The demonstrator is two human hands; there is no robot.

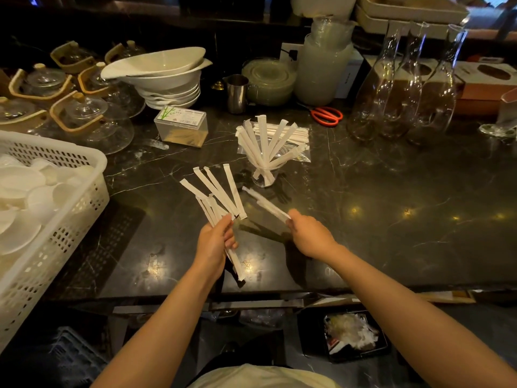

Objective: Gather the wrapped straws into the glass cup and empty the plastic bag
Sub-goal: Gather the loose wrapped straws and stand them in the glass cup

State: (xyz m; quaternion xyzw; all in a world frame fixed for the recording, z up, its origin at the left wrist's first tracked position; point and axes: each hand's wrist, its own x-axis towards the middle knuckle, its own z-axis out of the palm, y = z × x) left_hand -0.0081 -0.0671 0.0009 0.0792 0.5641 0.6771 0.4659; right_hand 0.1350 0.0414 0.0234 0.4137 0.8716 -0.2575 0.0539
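Note:
A small glass cup (264, 175) stands on the dark marble counter with several paper-wrapped straws (263, 141) fanned out of it. Behind it lies a clear plastic bag (300, 138) that still holds more wrapped straws. My left hand (215, 242) grips a fanned bundle of wrapped straws (221, 194) in front of the cup. My right hand (310, 233) pinches the near end of a wrapped straw or two (265, 203), angled up toward the cup. A clear film seems to hang between my hands, but I cannot tell what it is.
A white perforated basket (84, 191) of dishes fills the left edge. Glass teapots (92, 119), stacked white bowls (167, 79), a toothpick box (181, 126), a steel jug (237, 92), red scissors (327, 114) and glass carafes (405, 88) line the back. The counter's front edge (251, 295) is near my elbows.

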